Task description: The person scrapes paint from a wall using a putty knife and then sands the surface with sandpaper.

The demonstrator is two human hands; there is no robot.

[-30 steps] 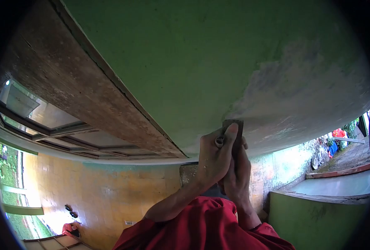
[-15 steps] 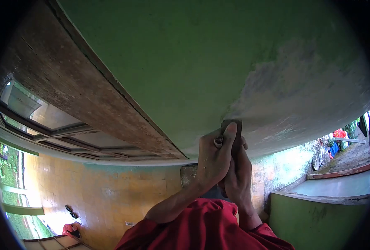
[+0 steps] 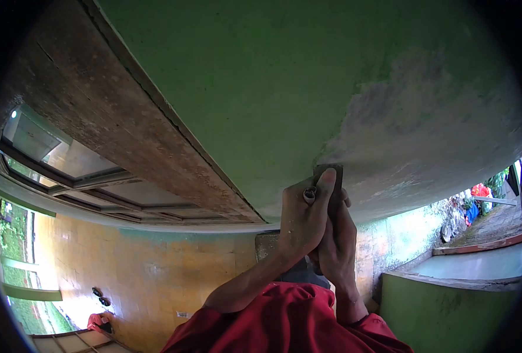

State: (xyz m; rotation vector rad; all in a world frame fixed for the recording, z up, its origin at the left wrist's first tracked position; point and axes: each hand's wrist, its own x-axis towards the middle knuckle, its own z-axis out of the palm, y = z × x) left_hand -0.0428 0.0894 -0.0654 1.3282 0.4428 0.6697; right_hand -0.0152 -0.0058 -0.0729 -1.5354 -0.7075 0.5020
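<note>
Dark tool point(image 3: 337, 178) upright, tip at wall point(image 3: 243, 88)

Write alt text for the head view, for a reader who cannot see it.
Two hands, left hand over right hand, press a small dark block against a green wall at the edge of a pale worn patch. Red sleeves fill the bottom; a weathered wooden frame runs along the left.
</note>
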